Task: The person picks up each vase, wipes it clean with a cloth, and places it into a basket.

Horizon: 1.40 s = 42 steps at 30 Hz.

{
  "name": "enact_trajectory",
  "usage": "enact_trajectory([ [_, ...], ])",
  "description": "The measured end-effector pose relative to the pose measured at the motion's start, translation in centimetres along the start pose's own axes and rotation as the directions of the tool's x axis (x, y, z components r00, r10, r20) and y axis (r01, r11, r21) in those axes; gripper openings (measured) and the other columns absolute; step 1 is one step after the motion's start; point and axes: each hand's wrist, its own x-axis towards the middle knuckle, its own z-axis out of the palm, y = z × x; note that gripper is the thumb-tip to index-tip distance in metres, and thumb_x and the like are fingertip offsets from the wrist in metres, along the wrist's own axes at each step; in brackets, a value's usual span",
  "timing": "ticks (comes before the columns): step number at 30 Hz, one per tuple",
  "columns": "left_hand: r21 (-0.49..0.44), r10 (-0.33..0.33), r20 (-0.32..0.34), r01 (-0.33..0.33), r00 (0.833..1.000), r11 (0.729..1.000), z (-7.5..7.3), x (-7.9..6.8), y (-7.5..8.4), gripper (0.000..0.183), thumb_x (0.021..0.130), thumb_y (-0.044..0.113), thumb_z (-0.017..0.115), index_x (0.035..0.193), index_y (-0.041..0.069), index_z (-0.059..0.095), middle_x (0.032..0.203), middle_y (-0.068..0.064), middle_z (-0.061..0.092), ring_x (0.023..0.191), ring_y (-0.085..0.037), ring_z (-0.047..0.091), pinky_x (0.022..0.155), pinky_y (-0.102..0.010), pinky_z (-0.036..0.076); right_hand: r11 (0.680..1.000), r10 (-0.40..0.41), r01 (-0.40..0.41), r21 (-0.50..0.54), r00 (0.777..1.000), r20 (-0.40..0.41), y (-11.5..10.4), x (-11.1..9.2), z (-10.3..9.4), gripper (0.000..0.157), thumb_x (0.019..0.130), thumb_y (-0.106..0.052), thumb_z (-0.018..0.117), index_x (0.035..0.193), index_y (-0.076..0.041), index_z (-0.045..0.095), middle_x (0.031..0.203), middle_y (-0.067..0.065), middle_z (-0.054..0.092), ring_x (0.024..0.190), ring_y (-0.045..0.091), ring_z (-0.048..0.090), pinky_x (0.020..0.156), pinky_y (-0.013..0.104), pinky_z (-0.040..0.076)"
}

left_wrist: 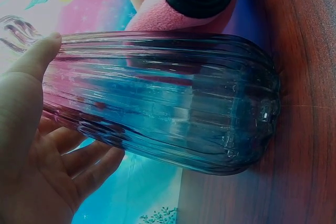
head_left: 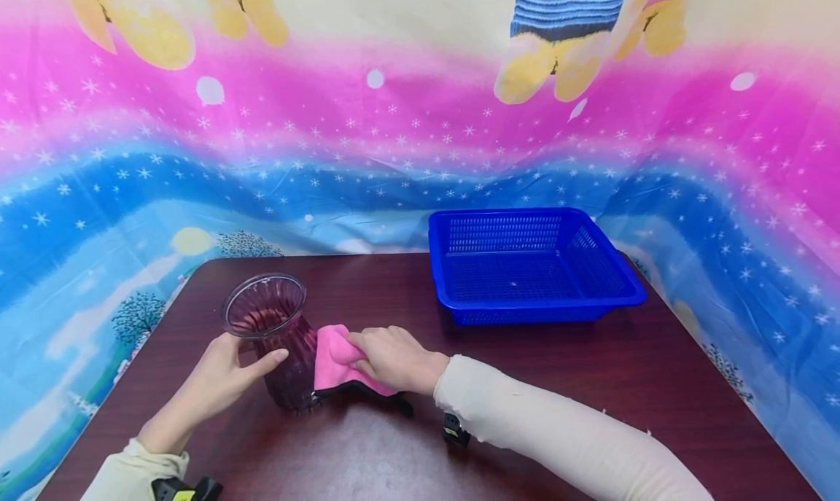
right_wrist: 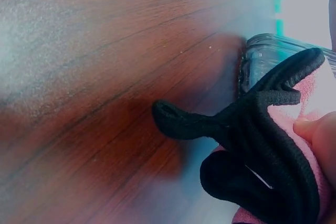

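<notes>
A ribbed glass vase (head_left: 289, 362) with a flared rim stands on the table at the left. My left hand (head_left: 226, 377) grips it below the rim, thumb on the near side; the left wrist view shows the fingers behind the glass (left_wrist: 173, 98). My right hand (head_left: 397, 359) holds a pink cloth (head_left: 331, 359) with black edging, bunched in the fingers. This cloth lies along the right side of the vase. From the right wrist, its black edging (right_wrist: 252, 129) hangs in folds in front of the vase base, with the thumb pressed on the pink fabric.
A blue plastic basket (head_left: 541, 311) with perforated sides sits at the back right of the dark wooden table (head_left: 374, 457). Behind the table hangs a printed cloth backdrop (head_left: 394, 136) in pink and blue.
</notes>
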Motion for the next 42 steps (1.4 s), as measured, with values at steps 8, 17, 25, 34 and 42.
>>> enact_trajectory([
  [8, -0.003, 0.002, -0.005, -0.002, 1.0, 1.0, 0.0, 0.0, 0.0, 0.047, 0.085, 0.03, 0.074, 0.124, 0.008, 0.058, 0.118, -0.014, 0.069, 0.11, -0.006, 0.059, 0.092, -0.048, 0.054, 1.0, 0.016, -0.016, -0.013, 1.0, 0.018, 0.2, -0.1, 0.5, 0.035, 0.093, -0.031, 0.06, 0.127, -0.024, 0.058, 0.097, -0.003, 0.07, 0.085, 0.014, 0.068, 0.064, 0.031, 0.054],
  [17, 0.009, -0.01, 0.002, 0.01, 1.0, 1.0, 0.0, -0.1, 0.1, 0.047, 0.086, 0.032, 0.073, 0.123, 0.007, 0.059, 0.117, -0.014, 0.069, 0.113, -0.031, 0.06, 0.096, -0.052, 0.048, 1.0, 0.027, -0.027, -0.009, 0.999, 0.035, 0.4, -0.1, 1.1, 0.04, 0.093, -0.031, 0.06, 0.132, -0.024, 0.056, 0.101, -0.002, 0.071, 0.083, 0.014, 0.067, 0.063, 0.031, 0.053],
  [25, 0.007, 0.006, -0.012, -0.006, 1.0, 1.0, 0.0, -0.1, 0.0, 0.046, 0.085, 0.03, 0.073, 0.123, 0.008, 0.059, 0.117, -0.014, 0.07, 0.112, -0.023, 0.06, 0.095, -0.053, 0.048, 0.999, 0.038, -0.038, 0.0, 0.998, 0.059, 0.4, -0.3, 1.5, 0.04, 0.094, -0.034, 0.06, 0.132, -0.023, 0.058, 0.107, -0.003, 0.072, 0.089, 0.013, 0.068, 0.069, 0.029, 0.055],
  [34, -0.011, 0.001, -0.009, -0.001, 1.0, 1.0, -0.1, -0.1, 0.0, 0.045, 0.085, 0.029, 0.073, 0.123, 0.007, 0.059, 0.116, -0.014, 0.07, 0.109, -0.005, 0.058, 0.095, -0.053, 0.05, 0.998, 0.057, -0.057, -0.008, 0.995, 0.079, 0.3, -0.3, 1.8, 0.037, 0.093, -0.035, 0.061, 0.129, -0.024, 0.06, 0.106, -0.003, 0.072, 0.09, 0.013, 0.069, 0.069, 0.029, 0.055],
  [42, -0.057, -0.006, 0.005, 0.006, 1.0, 0.998, -0.1, -0.1, 0.1, 0.048, 0.086, 0.027, 0.072, 0.126, 0.005, 0.056, 0.119, -0.017, 0.068, 0.107, 0.01, 0.052, 0.093, -0.054, 0.053, 0.999, 0.052, -0.051, -0.013, 0.996, 0.073, 0.4, -0.5, 2.0, 0.04, 0.093, -0.034, 0.061, 0.132, -0.024, 0.059, 0.11, -0.003, 0.072, 0.092, 0.014, 0.069, 0.071, 0.03, 0.056],
])
